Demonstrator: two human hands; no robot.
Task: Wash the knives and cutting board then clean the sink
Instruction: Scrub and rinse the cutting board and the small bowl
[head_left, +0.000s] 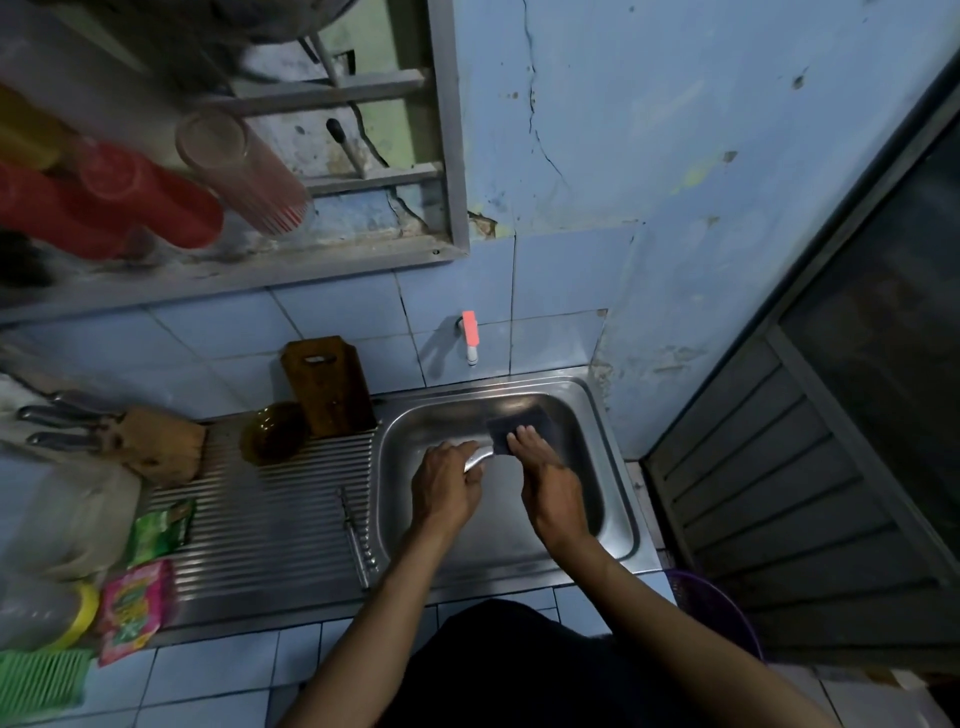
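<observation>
Fingers of the left hand (445, 483) curl round a steel cleaver (511, 434); right hand (545, 475) fingers lie flat on its broad blade.

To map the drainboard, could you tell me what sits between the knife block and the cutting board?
A brown glass bowl, in the head view.

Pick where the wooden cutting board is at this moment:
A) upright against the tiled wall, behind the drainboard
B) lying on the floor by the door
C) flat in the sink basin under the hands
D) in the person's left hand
A: the wooden cutting board stands upright against the tiled wall at the back of the drainboard, left of the sink basin, with neither hand touching it.
</observation>
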